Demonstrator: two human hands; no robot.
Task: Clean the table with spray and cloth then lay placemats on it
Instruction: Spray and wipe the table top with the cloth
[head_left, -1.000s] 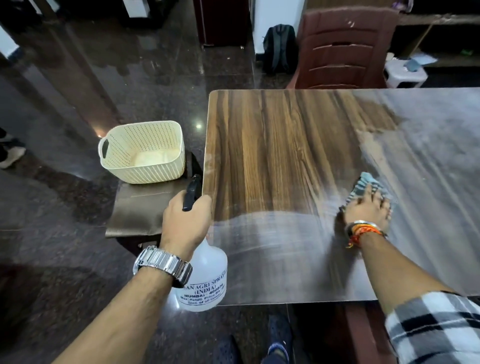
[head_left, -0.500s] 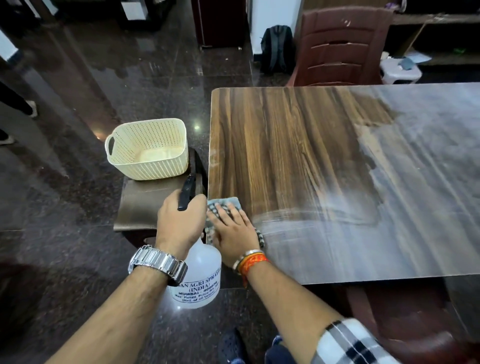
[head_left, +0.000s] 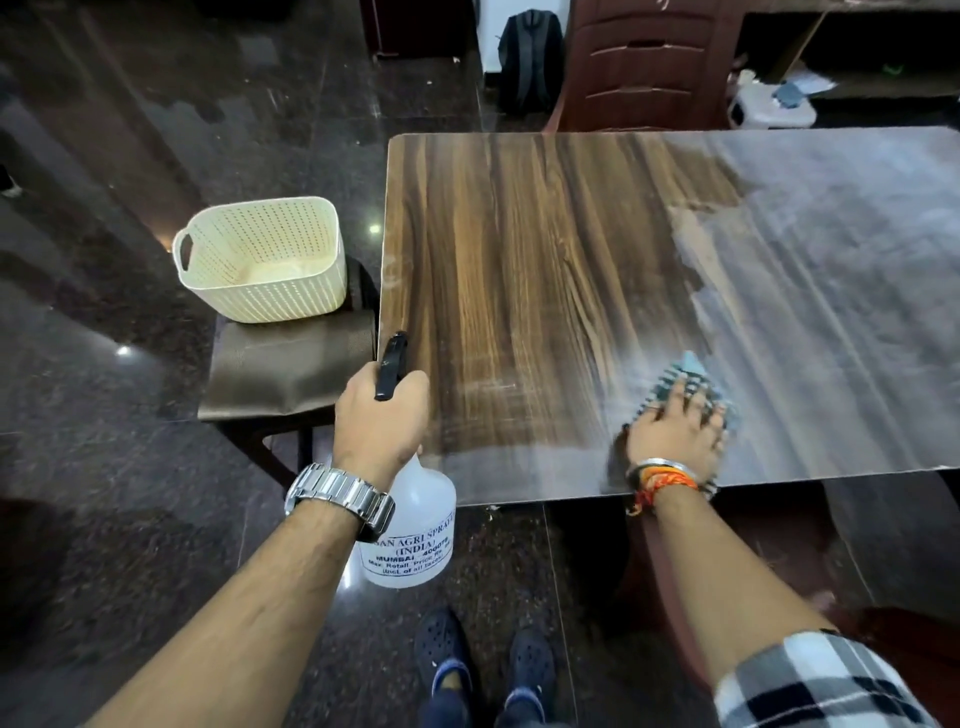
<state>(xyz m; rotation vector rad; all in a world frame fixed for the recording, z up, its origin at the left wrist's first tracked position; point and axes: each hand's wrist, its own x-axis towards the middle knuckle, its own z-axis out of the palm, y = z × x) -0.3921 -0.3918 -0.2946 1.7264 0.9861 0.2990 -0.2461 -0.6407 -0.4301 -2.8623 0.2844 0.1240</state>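
Head view. Table (head_left: 519, 249), wood-grain top, fills the upper right. Its right part and a strip along the near edge carry a pale hazy film, while the left part shows dark, clear grain.

The left hand (head_left: 382, 415) is curled round the neck of the spray bottle (head_left: 415, 530), held off the table's near left corner. The black trigger head points away from the person, and the translucent body with its printed label hangs below the wrist. The wristwatch (head_left: 337, 493) and forearm hide part of the bottle.

The right hand (head_left: 675, 431) lies flat with spread fingers, pressing the cloth (head_left: 680, 371) onto the tabletop near the near edge. The blue-grey cloth shows beyond the fingertips and beside the wrist, and its middle is covered by the hand. Bracelets (head_left: 660, 475) ring the wrist, and a checked sleeve (head_left: 810, 680) is at lower right.

Surroundings:
- A cream perforated basket (head_left: 265, 260) stands on a brown seat (head_left: 291, 369) just beside the table's left edge.
- A brown chair (head_left: 644, 62) stands at the far edge.
- A dark backpack (head_left: 530, 57) is left of the chair, and a white stool (head_left: 769, 109) is to its right.
- The person's shoes (head_left: 483, 660) rest on the polished dark floor (head_left: 104, 156).

Compared with half a second ago, the right hand and cloth have travelled from the near left corner, next to the left hand, rightward along the near edge. The bottle keeps its place.
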